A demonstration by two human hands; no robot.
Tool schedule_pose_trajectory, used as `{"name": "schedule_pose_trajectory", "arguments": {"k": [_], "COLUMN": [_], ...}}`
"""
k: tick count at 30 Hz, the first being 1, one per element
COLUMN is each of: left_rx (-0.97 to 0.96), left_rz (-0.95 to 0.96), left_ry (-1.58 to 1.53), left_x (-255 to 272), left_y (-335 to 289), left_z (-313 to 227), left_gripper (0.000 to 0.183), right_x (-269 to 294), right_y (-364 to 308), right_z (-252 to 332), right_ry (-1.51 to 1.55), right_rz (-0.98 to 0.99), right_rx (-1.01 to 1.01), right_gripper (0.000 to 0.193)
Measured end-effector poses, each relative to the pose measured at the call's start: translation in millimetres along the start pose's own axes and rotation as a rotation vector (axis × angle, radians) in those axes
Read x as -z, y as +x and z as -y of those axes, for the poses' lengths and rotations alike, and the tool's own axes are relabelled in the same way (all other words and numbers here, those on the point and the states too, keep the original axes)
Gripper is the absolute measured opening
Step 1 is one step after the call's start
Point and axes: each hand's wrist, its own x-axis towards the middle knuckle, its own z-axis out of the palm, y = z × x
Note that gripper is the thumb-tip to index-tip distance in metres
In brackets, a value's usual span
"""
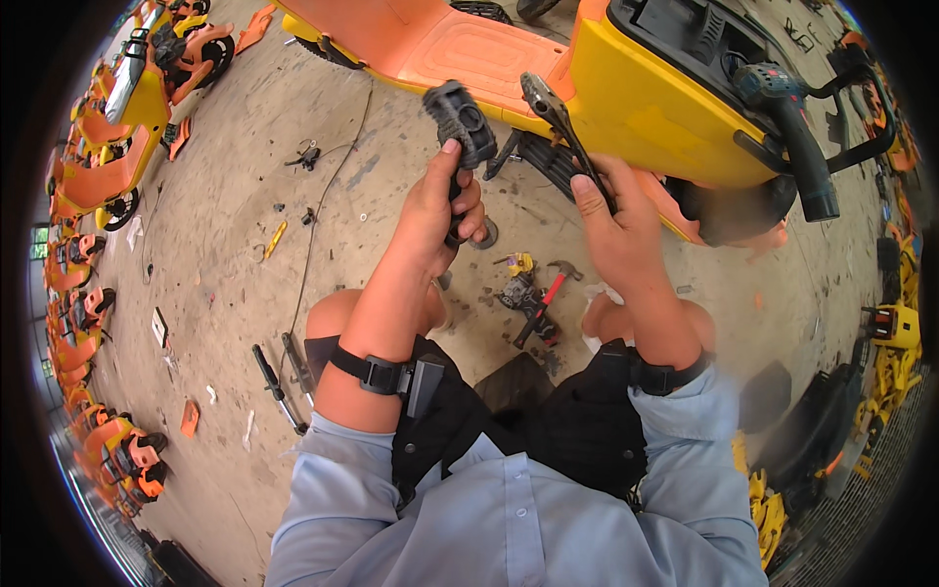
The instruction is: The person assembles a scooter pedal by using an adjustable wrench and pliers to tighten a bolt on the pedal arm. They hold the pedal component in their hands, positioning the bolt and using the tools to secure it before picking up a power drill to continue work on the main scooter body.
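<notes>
Two bare hands, one item each. Left hand (427, 217): fingers clenched around one chunky black part (462, 125), thumb up along it, fingertips curled round its lower end; its blocky head sticks out above the grip, clear of the floor (337, 225). Right hand (626, 217): fingers closed on the dark handles of one pair of pliers (550, 110), thumb on top, metal head pointing up and left; whether its jaws meet, cannot tell. Part and pliers near each other, not touching. One yellow-and-orange scooter (646, 108) just beyond; one drill (771, 86) at the edge of its black top. On the floor between the knees, one red-handled hammer (551, 293) leaning across a dark tool (518, 291). Floor left: one yellow-handled tool (277, 238), two black-gripped bars (264, 367), one cable (337, 191). More scooters (137, 127) along the left, too many overlapping to count.
</notes>
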Motion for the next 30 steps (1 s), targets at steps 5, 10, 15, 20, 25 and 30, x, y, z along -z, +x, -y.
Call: {"name": "schedule_pose_trajectory", "arguments": {"k": [5,10,15,20,25,30], "left_rx": [-0.118,-0.203,-0.03,-0.043,-0.029,-0.035], "left_rz": [-0.015,0.006,0.064,0.109,0.089,0.1], "left_ry": [-0.035,0.112,0.26,0.238,0.141,-0.169], "left_x": [-4.1,1.1,-3.0,-7.3,-11.5,-9.5], "left_y": [-6.3,0.5,-3.0,-0.4,-1.2,1.4], "left_z": [-12.8,-6.2,1.7,18.4,19.4,15.4], "left_gripper": [0.038,0.043,0.042,0.051,0.058,0.045], "right_x": [7.9,1.5,-15.6,-19.1,-28.6,-18.4], "right_y": [-4.6,-4.0,0.4,1.7,-5.4,-1.1], "right_z": [6.9,6.9,18.2,27.0,17.1,9.0], "right_ry": [-0.154,0.071,0.261,0.199,0.204,0.181], "right_rz": [0.091,0.107,0.052,0.07,0.081,0.031], "right_rx": [0.037,-0.071,-0.085,-0.22,-0.207,-0.059], "right_gripper": [0.026,0.028,0.034,0.035,0.03,0.025]}}
